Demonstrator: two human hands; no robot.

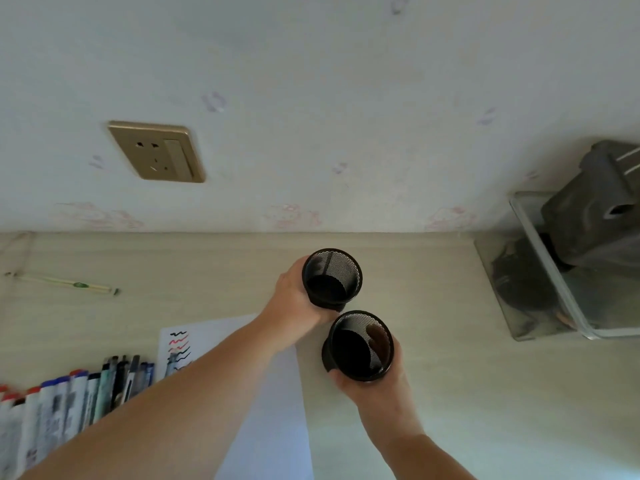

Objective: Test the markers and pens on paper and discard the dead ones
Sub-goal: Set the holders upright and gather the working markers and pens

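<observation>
**Both hands on mesh cups**

Right hand (372, 382) wraps its fingers round the nearer black mesh cup (360, 344), left hand (294, 299) grips the farther mesh cup (331, 278) at twelve o'clock; both arms reach forward. Markers and pens (69, 400) lie in a row at nine o'clock beside the scribbled paper (270, 393) on the desk (485, 393).

Both hands (294, 299) (374, 386) forward, fingers curled, gripping.

Home desk: patterned wallpaper (311, 98), wall socket (156, 152), markers (69, 403).
</observation>
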